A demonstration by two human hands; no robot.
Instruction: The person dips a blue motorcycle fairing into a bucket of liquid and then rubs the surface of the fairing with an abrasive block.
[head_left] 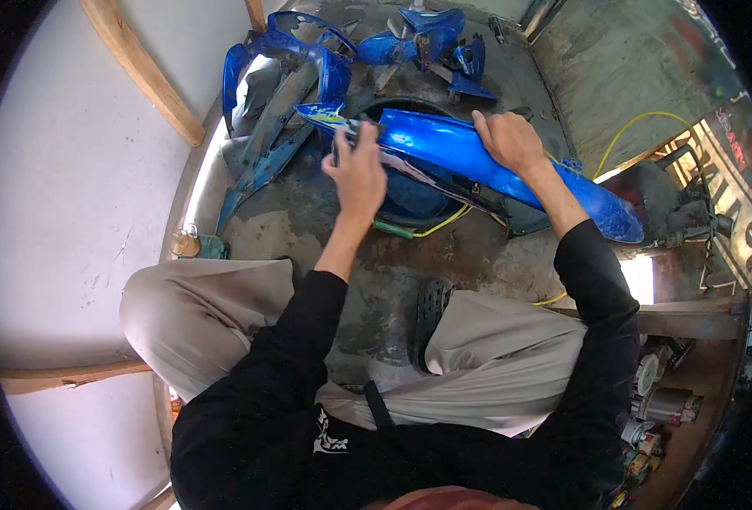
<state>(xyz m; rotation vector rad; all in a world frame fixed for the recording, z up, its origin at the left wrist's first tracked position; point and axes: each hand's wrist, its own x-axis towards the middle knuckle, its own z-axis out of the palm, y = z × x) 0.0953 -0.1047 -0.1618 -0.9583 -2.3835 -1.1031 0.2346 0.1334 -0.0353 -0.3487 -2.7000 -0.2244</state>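
The person sits on the concrete floor [308,212], right hand [507,140] pressed flat on the long blue fairing panel [478,157] held over a dark tyre [410,200], left hand [357,170] closed on something small at its end, other blue panels [308,59] untouched behind.

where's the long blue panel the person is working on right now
In the head view, the long blue panel lies across the upper centre over a dark round tub, with the left hand at its left end and the right hand on top.
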